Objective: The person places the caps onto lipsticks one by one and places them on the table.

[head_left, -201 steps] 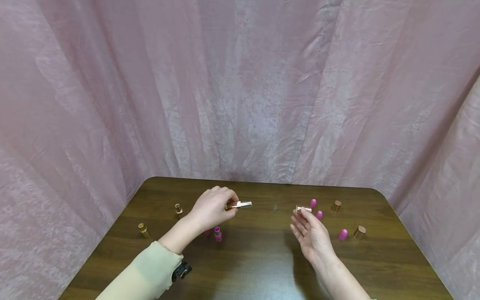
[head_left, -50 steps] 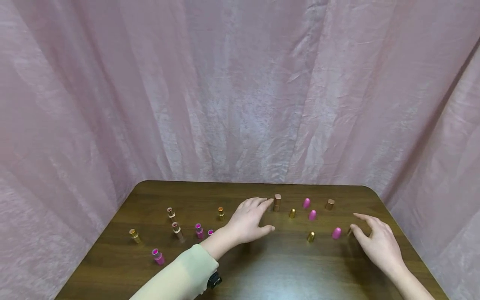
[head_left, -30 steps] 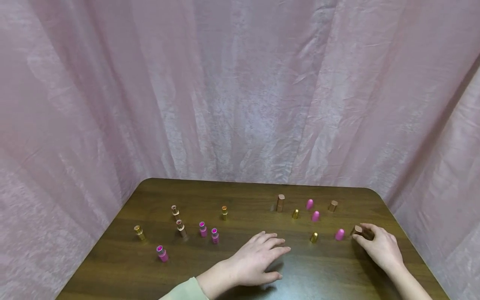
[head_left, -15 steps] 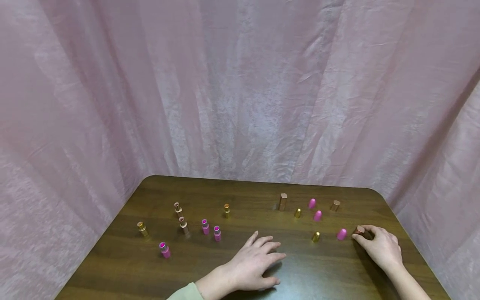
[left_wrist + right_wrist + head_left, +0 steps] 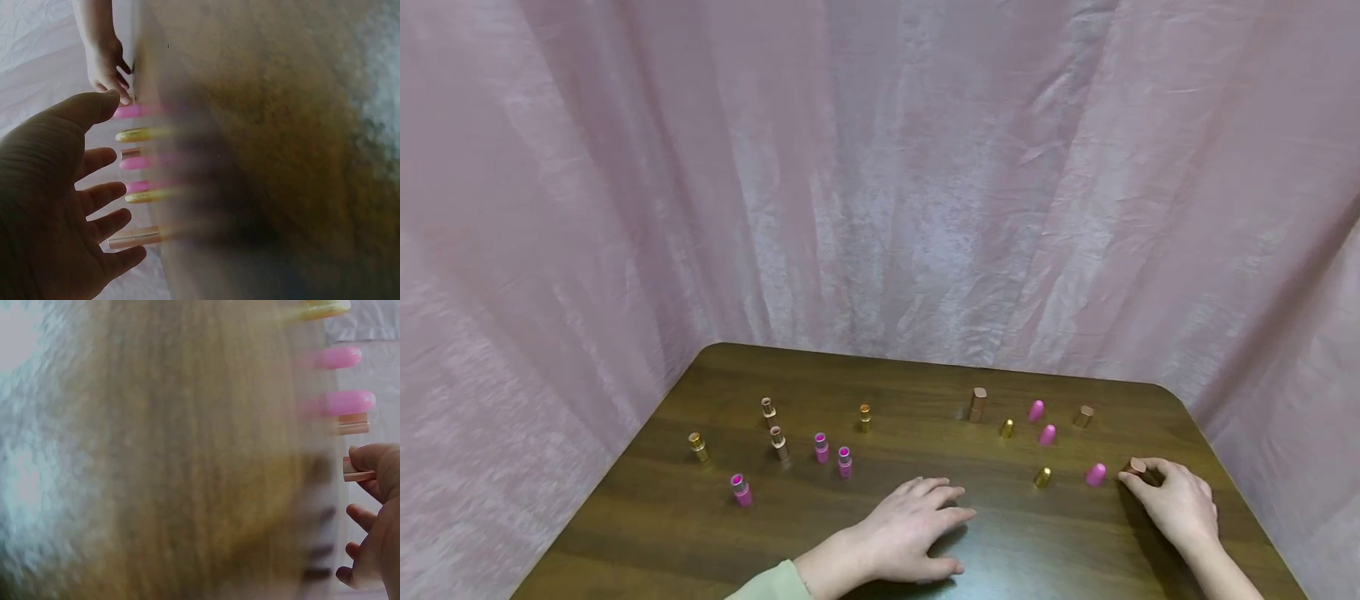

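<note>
At the table's right side my right hand (image 5: pixel 1180 504) pinches a rose-gold lipstick cap (image 5: pixel 350 470) between thumb and fingers. My left hand (image 5: pixel 913 531), fingers spread and holding nothing, is low over the front middle of the table. Nearest the right hand is a pink cap (image 5: pixel 1096 474); a gold cap (image 5: pixel 1042 477) stands left of it. Farther back are two more pink caps (image 5: pixel 1047 434), another gold cap (image 5: pixel 1007 428) and a second rose-gold cap (image 5: pixel 1083 417). A capped rose-gold lipstick (image 5: pixel 977 405) stands upright at the back, right of the middle.
On the left half stand uncapped lipstick tubes: two rose-gold tubes (image 5: pixel 778 444), two gold tubes (image 5: pixel 698 447) and three pink tubes (image 5: pixel 741 491). The brown wooden table (image 5: pixel 647 517) has rounded far corners. A pink curtain (image 5: pixel 880 183) hangs behind and on both sides.
Earlier, my hands held a rose-gold lipstick's two parts; that lipstick now stands capped. My left hand then drew back toward the front edge, while my right hand took hold of another rose-gold cap.
</note>
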Demonstrator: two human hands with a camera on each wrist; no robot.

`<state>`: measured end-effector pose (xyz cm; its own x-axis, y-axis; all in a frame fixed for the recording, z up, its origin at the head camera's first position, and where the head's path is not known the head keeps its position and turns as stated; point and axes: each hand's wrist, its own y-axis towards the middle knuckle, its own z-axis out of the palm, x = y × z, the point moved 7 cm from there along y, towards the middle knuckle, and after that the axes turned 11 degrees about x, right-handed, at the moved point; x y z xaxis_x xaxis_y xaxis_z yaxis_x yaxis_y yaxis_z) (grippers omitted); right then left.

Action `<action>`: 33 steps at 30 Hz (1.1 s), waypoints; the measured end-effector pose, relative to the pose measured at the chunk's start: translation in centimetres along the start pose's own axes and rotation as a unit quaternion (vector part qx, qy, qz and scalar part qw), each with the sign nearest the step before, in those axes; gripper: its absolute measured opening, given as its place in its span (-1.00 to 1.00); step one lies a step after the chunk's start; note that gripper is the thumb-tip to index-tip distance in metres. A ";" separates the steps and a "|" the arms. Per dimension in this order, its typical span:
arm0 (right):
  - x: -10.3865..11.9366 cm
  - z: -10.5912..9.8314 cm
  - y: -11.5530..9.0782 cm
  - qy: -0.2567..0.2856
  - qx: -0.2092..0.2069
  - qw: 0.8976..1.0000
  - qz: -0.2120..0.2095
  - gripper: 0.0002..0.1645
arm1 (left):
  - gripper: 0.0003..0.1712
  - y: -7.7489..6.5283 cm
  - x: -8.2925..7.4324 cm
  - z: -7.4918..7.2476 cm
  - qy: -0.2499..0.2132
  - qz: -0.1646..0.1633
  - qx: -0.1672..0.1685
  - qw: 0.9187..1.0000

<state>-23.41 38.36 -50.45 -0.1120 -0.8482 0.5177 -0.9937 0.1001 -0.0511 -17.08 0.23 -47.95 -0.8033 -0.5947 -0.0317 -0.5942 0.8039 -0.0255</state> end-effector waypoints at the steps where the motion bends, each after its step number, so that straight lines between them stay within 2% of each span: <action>1: 0.0 -0.2 -0.2 0.000 -0.007 1.000 -0.004 -0.29 | -0.27 0.0 0.0 0.0 -0.003 0.000 0.002 1.000; 6: 1.3 -1.6 -1.4 0.027 -0.040 0.998 -0.039 -0.32 | -0.27 -0.2 -0.1 -0.5 -0.020 0.004 0.005 1.000; 9: 3.0 -2.3 -2.1 0.057 -0.060 0.994 -0.070 -0.36 | -0.29 -0.5 0.0 -1.2 -0.030 0.007 -0.004 1.000; 13: 6.0 -2.7 -2.9 0.101 -0.065 0.988 -0.094 -0.53 | -0.32 -1.3 0.7 -2.2 -0.037 0.009 -0.025 0.999; 17: 8.6 -2.2 -3.5 0.164 -0.036 0.983 -0.075 -0.57 | -0.32 -2.3 1.7 -2.9 -0.049 -0.001 -0.033 0.998; 21: 11.1 -0.4 -3.9 0.251 0.011 0.967 -0.037 -0.48 | -0.32 -3.4 2.8 -3.4 -0.063 -0.019 -0.035 0.997; 23: 12.5 0.8 -4.1 0.301 0.036 0.953 -0.018 -0.48 | -0.33 -3.9 3.3 -3.9 -0.068 -0.026 -0.039 0.997; 25: 13.7 2.1 -4.4 0.357 0.058 0.932 -0.008 -0.53 | -0.33 -4.3 3.7 -4.3 -0.070 -0.032 -0.041 0.996; 26: 14.4 2.8 -4.5 0.389 0.066 0.919 -0.006 -0.58 | -0.33 -4.5 3.9 -4.6 -0.072 -0.034 -0.042 0.996; 30: 16.9 5.5 -4.8 0.524 0.101 0.845 -0.020 -0.77 | -0.35 -5.1 4.7 -5.6 -0.070 -0.042 -0.046 0.996; 32: 17.9 6.5 -4.7 0.570 0.110 0.814 -0.030 -0.81 | -0.35 -5.3 5.2 -6.1 -0.073 -0.047 -0.044 0.995; 33: 18.3 7.0 -4.7 0.585 0.114 0.802 -0.032 -0.81 | -0.35 -5.5 5.4 -6.4 -0.078 -0.051 -0.042 0.995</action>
<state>-20.88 18.74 -46.76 -0.1082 0.2342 0.9661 -0.9878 -0.1350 -0.0779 -18.45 -7.39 -41.62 -0.7263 -0.6612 -0.1880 -0.6791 0.7326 0.0468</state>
